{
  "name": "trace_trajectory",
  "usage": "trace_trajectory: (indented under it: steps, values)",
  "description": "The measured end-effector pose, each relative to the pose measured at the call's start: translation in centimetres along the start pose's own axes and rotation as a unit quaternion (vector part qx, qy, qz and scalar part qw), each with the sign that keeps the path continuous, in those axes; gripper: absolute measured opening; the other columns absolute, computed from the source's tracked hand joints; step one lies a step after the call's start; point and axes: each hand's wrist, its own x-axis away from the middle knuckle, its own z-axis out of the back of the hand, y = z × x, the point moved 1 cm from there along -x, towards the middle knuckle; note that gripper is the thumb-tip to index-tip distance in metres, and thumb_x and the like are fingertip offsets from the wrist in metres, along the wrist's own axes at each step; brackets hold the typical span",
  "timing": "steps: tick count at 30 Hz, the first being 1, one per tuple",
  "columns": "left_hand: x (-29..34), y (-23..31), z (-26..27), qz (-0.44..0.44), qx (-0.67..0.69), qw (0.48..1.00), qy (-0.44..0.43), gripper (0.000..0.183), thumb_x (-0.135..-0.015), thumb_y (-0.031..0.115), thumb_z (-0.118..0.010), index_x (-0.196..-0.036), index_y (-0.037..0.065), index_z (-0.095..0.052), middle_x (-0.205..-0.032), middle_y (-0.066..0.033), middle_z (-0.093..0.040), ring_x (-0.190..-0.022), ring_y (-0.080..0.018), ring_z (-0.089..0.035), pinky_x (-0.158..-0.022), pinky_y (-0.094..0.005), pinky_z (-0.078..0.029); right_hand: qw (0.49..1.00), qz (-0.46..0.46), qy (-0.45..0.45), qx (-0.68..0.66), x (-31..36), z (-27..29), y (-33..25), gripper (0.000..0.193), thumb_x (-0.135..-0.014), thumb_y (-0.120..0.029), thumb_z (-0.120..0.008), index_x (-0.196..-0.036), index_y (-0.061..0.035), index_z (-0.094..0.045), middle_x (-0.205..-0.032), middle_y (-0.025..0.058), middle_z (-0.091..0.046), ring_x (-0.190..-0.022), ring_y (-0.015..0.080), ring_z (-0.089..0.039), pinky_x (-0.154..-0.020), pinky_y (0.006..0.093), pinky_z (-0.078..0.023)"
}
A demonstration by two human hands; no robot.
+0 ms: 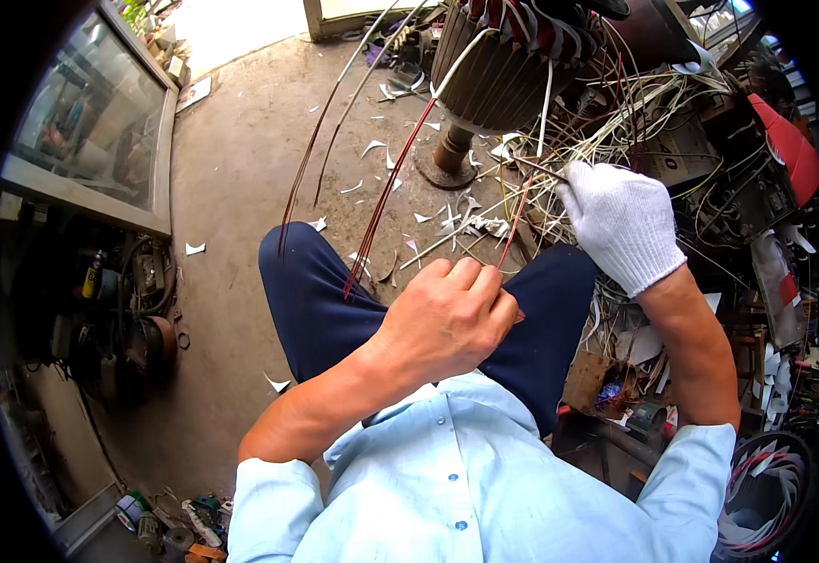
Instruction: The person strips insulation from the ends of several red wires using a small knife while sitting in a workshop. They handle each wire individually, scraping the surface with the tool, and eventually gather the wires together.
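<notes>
From where I stand, the red lead [515, 225] drops out of a white sleeve [547, 113] and slants down between the two hands, over the gap between the knees. The bare left hand [455, 314] seems to have its lower end: the fingers are curled closed just where the wire reaches the knuckles, though the fingertips are hidden from me. The right hand [621, 220], gloved in white knit, sits up and to the right of the lead, closed, pinching a thin dark strip [543, 170] whose far part crosses the wire just under the sleeve. Whether that's a blade or another bit of wire, I can't tell, nor whether it touches.

To do this well, I'd say, the left hand should keep the lead taut and straight, while the right works lightly in line with it, so the fine wire neither kinks nor pulls at its sleeve.

Above, the sleeve hangs from the slotted round core [485, 89], which stands on a pedestal [452, 155]. To the left, another bundle of red leads [386, 178] arcs down onto the left thigh, well apart from the wire being handled. Off to the right lies a tangle of pale wires [616, 127]; white scraps dot the floor [222, 188].
</notes>
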Motion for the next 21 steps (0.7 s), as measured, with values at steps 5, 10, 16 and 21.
trace_trajectory:
  steps: [5,10,16,21]
  values:
    - [0.1,-0.8,0.2,0.034,0.063,0.997,-0.002,0.026,-0.082,0.026,-0.080,-0.076,0.008,-0.061,-0.078,-0.0053,-0.058,-0.068,-0.0217,-0.060,-0.058,-0.0352,-0.045,0.991,0.102,-0.019,-0.083,2.6,1.1,-3.8,0.022,-0.097,-0.029,-0.064,-0.088,-0.0094,-0.063,-0.067,0.0099,-0.064,-0.061,0.0294,-0.069,-0.053,0.0412,-0.054]
    - [1.3,-0.5,-0.2,0.212,0.425,0.876,0.087,0.021,-0.099,0.018,-0.066,-0.088,0.001,-0.071,-0.092,-0.0127,-0.073,-0.074,-0.0228,-0.070,-0.062,-0.0360,-0.053,0.987,-0.032,0.064,-0.144,1.2,-1.8,-0.2,0.016,-0.092,-0.021,-0.073,-0.098,-0.0065,-0.070,-0.077,0.0119,-0.067,-0.069,0.0315,-0.069,-0.060,0.0406,-0.054]
    - [2.6,0.4,-1.0,0.333,0.814,0.458,0.127,0.052,-0.112,0.034,-0.037,-0.117,-0.006,-0.069,-0.117,-0.0271,-0.072,-0.090,-0.0284,-0.075,-0.074,-0.0343,-0.058,0.930,-0.015,0.126,-0.344,3.0,-2.3,-3.9,0.018,-0.092,-0.024,-0.072,-0.104,-0.0114,-0.071,-0.077,0.0106,-0.066,-0.071,0.0307,-0.069,-0.061,0.0416,-0.054]
    - [1.8,1.1,-0.4,0.288,0.868,0.374,0.157,0.057,-0.112,0.039,-0.031,-0.119,-0.003,-0.069,-0.123,-0.0289,-0.068,-0.089,-0.0298,-0.075,-0.073,-0.0348,-0.059,0.823,-0.248,0.036,-0.510,2.8,-8.9,-0.8,0.023,-0.099,-0.027,-0.067,-0.111,-0.0071,-0.068,-0.088,0.0168,-0.070,-0.082,0.0373,-0.070,-0.071,0.0433,-0.056]
